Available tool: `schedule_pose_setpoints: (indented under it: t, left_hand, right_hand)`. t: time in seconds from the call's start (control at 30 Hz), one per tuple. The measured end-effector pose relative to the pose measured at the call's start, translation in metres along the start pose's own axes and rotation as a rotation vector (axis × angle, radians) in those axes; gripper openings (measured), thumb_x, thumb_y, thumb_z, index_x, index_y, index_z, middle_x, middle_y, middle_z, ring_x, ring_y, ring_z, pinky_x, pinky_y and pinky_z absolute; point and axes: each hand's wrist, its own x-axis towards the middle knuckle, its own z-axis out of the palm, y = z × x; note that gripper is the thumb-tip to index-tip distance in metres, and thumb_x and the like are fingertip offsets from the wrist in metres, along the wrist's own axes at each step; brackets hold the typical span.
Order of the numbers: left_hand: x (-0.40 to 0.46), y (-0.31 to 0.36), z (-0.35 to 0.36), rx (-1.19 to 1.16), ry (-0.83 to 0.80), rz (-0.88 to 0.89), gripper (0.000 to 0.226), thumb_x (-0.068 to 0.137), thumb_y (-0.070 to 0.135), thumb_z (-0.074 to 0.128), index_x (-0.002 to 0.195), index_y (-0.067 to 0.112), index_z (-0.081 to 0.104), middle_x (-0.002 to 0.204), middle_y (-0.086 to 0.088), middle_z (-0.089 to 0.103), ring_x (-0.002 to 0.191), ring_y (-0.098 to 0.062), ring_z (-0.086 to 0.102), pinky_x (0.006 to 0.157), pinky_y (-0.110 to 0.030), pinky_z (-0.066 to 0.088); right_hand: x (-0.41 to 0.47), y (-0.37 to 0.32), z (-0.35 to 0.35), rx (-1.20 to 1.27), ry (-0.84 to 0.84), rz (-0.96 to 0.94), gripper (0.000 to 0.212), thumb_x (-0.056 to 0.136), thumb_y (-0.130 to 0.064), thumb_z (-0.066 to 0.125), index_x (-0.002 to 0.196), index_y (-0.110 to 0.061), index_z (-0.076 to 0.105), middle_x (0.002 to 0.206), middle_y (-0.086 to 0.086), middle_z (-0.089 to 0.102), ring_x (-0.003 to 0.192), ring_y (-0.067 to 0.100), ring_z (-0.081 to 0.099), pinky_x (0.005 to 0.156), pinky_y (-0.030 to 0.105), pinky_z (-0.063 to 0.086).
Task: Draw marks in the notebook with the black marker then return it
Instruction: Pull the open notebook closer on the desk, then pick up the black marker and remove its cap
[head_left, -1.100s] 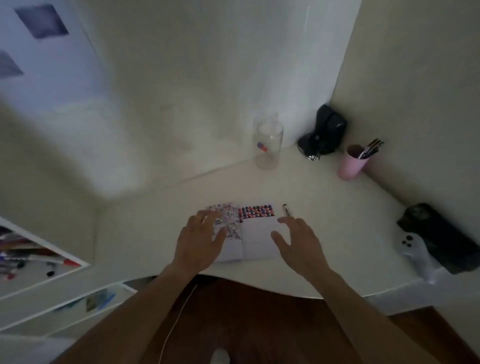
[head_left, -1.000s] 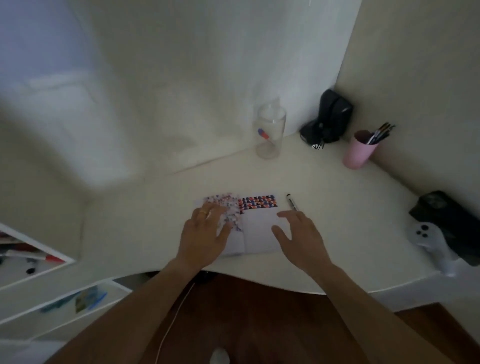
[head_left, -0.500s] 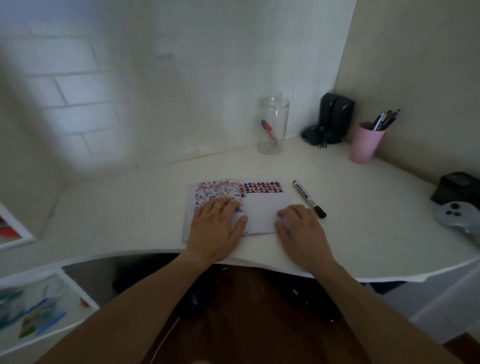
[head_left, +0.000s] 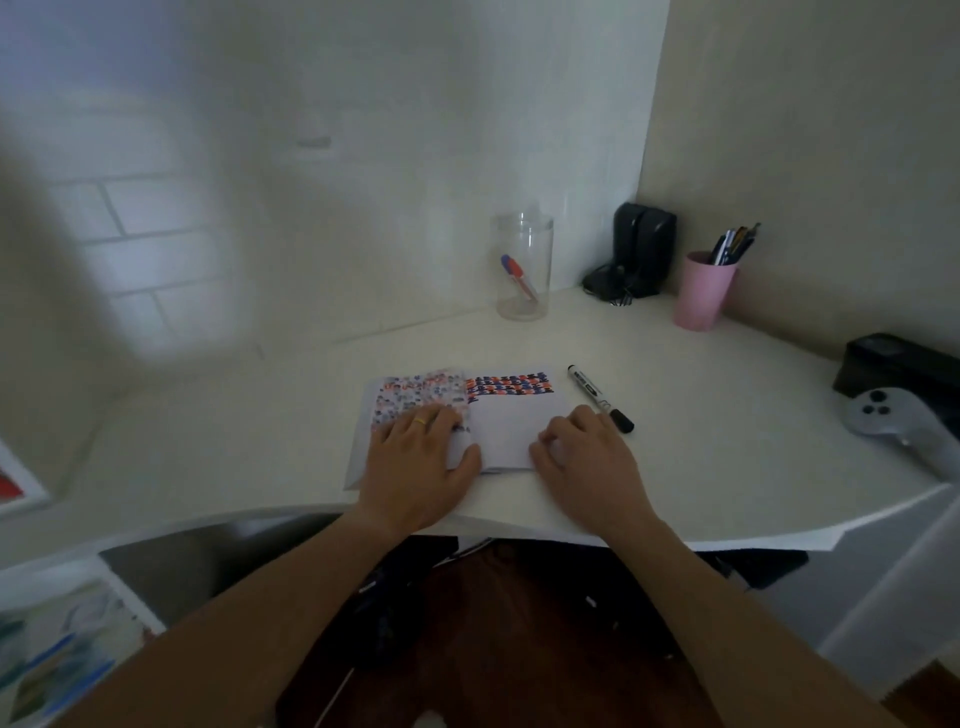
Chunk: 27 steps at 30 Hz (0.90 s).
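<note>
Head view is showing both hands lying flat on an open notebook (head_left: 506, 426) near the front edge of a white desk (head_left: 727, 467). The left hand (head_left: 421, 462) is pressing palm-down on the left page, fingers spread loosely and clamped on nothing, a yellow ring (head_left: 420, 422) showing on one finger. The right hand (head_left: 587, 457) is resting on the right page's lower corner, fingers curled slightly and close together, gripping nothing either. The black marker (head_left: 600, 397) is lying on the desk just beside the notebook's right edge, at about one o'clock from the right hand, its dark capped end sitting just beside the knuckles; whether it is touching them I cannot tell. Rows of red and blue marks are filling the top of the right page, with denser coloured marks across the left one. Further out, at twelve o'clock, a clear jar (head_left: 522, 270) is holding a red and blue pen. At one o'clock a black speaker (head_left: 641, 249) is standing in the corner, with a pink cup (head_left: 701, 293) of pens beside it. At three o'clock a grey controller (head_left: 893, 421) is lying near the desk's edge.
</note>
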Motion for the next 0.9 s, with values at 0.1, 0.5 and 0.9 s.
schedule_pose_setpoints:
  t: [0.1,0.5,0.9]
  left_hand:
    - [0.006,-0.004,0.004,0.029,0.019,0.014,0.056,0.087,0.065,0.045,0.119,0.023,0.063,0.131,-0.002,0.068,0.119,-0.027,0.064,0.097,-0.042,0.049]
    - [0.022,-0.002,0.009,0.097,-0.148,0.040,0.062,0.088,0.071,0.039,0.144,0.046,0.052,0.148,-0.019,0.056,0.131,-0.042,0.055,0.100,-0.060,0.045]
    - [0.036,0.018,-0.017,0.154,-0.347,0.055,0.064,0.091,0.074,0.027,0.148,0.048,0.037,0.163,-0.022,0.030,0.147,-0.045,0.031,0.107,-0.069,0.034]
  right_hand:
    - [0.006,0.003,0.001,0.043,-0.014,-0.005,0.028,0.096,-0.039,0.056,0.109,-0.019,0.070,0.111,0.004,0.062,0.110,0.024,0.056,0.096,0.037,0.049]
    - [0.087,0.029,-0.012,-0.528,-0.174,0.138,0.045,0.097,-0.023,0.049,0.141,-0.024,0.040,0.121,0.004,0.056,0.110,0.026,0.059,0.070,0.033,0.046]
    - [0.124,-0.010,0.004,-0.358,0.156,-0.446,0.061,0.075,0.009,0.069,0.134,-0.004,0.060,0.110,0.015,0.068,0.092,0.034,0.062,0.073,0.043,0.051]
